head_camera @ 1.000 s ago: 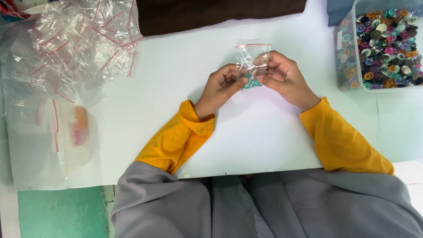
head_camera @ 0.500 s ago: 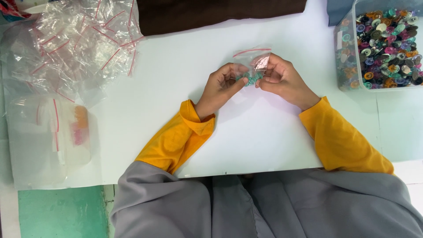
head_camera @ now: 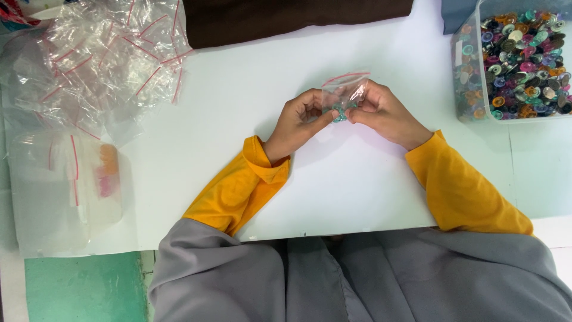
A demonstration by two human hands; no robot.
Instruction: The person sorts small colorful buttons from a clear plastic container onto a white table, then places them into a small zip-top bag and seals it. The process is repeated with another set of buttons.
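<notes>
Table (head_camera: 250, 83): white top filling most of the frame, its near edge running along the lower part above a grey lap.
Dark cloth (head_camera: 292, 18): brown fabric along the top centre, lying on the table's far side.
Heap of bags (head_camera: 107, 59): clear zip bags with red seal strips, piled loosely at the upper left.
Clear container (head_camera: 36, 203): a see-through plastic holder at the left edge, below the heap, with orange and pink pieces showing dimly inside.
Bin (head_camera: 462, 71): clear plastic box at the upper right, filled with small round pieces in many colours.
Left hand (head_camera: 298, 122): centre of the frame, just left of the small bag, fingers curled, thumb and forefinger pinching the bag's lower left part.
Right hand (head_camera: 384, 113): just right of the bag, fingers curled in, fingertips gripping the bag's right side.
Small bag (head_camera: 345, 89): clear zip bag with a red strip on top, held upright between both hands just above the table, at centre frame.
Teal pieces (head_camera: 339, 110): small greenish bits gathered at the bag's bottom, between the two thumbs.
</notes>
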